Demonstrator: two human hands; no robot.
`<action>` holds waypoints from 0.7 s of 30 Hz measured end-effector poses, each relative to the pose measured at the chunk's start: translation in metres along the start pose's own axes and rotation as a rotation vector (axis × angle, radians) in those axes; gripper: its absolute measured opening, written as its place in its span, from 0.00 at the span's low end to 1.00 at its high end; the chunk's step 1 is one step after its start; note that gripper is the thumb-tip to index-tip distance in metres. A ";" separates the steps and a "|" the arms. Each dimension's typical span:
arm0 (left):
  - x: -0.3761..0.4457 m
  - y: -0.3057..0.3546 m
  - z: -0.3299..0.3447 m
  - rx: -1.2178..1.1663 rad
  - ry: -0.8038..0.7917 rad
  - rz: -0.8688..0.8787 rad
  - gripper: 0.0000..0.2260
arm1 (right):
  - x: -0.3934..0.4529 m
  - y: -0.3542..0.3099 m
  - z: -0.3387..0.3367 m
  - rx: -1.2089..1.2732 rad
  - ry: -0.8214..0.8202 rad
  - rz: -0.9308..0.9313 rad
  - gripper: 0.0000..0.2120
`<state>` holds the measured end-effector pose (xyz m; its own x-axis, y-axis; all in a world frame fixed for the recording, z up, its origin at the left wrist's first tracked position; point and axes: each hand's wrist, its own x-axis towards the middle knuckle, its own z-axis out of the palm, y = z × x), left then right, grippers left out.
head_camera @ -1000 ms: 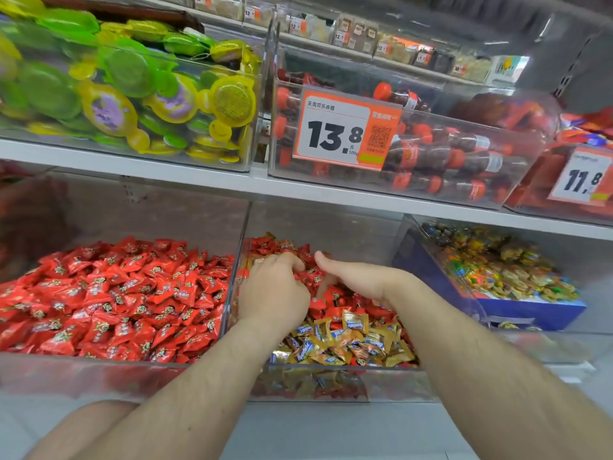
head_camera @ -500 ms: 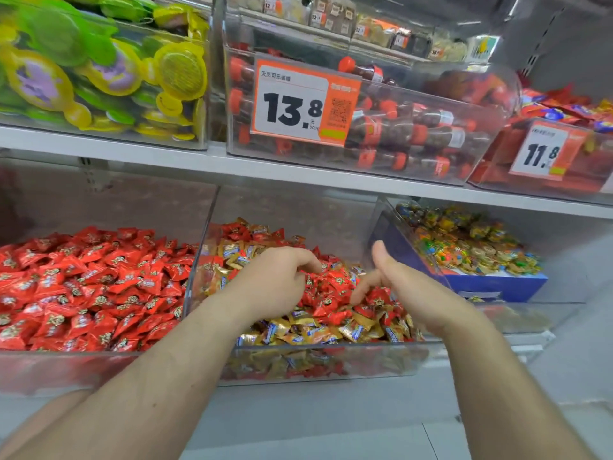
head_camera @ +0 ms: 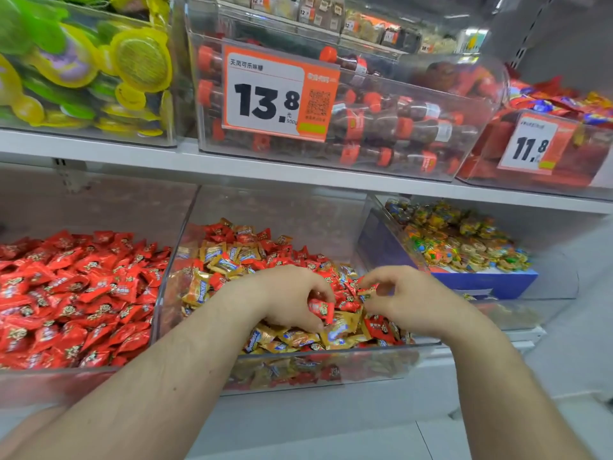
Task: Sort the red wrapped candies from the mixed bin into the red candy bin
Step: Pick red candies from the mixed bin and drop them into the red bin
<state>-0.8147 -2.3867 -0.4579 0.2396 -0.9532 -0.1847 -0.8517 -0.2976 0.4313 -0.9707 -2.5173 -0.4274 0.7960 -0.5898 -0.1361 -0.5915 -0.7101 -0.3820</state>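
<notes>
Red candy (head_camera: pixel 321 308) inside left hand's (head_camera: pixel 292 298) fingers

Both my hands in mixed bin (head_camera: pixel 195 247) (middle); red candy bin (head_camera: pixel 99 376) just left, shelf (head_camera: pixel 232 171) above.

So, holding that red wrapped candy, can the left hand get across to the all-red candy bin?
Probably yes: the left hand holds a red wrapped candy, and the clear red candy bin sits right beside it, open-topped.

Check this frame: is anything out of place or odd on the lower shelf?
Yes. The middle bin holds red candies jumbled among gold-wrapped ones, unlike the all-red bin beside it. Both hands, left and right, each hold a red one. Nothing looks spilled.
</notes>
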 end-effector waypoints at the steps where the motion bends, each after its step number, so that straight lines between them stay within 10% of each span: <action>1: 0.000 -0.002 0.000 -0.010 0.038 -0.002 0.13 | -0.001 -0.001 0.001 -0.059 -0.045 0.005 0.13; 9: -0.014 -0.023 -0.007 -0.143 0.268 -0.106 0.11 | 0.003 0.000 0.016 -0.139 -0.134 -0.025 0.31; 17: -0.024 -0.031 -0.008 -0.862 0.509 -0.248 0.08 | 0.014 0.000 0.003 0.301 0.163 0.045 0.15; 21: -0.023 -0.028 -0.012 -0.974 0.563 -0.313 0.11 | 0.018 -0.025 0.022 0.083 0.057 -0.023 0.12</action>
<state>-0.7902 -2.3567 -0.4549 0.7569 -0.6472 -0.0906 -0.0597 -0.2066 0.9766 -0.9392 -2.5017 -0.4400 0.7993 -0.5962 -0.0747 -0.5584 -0.6912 -0.4587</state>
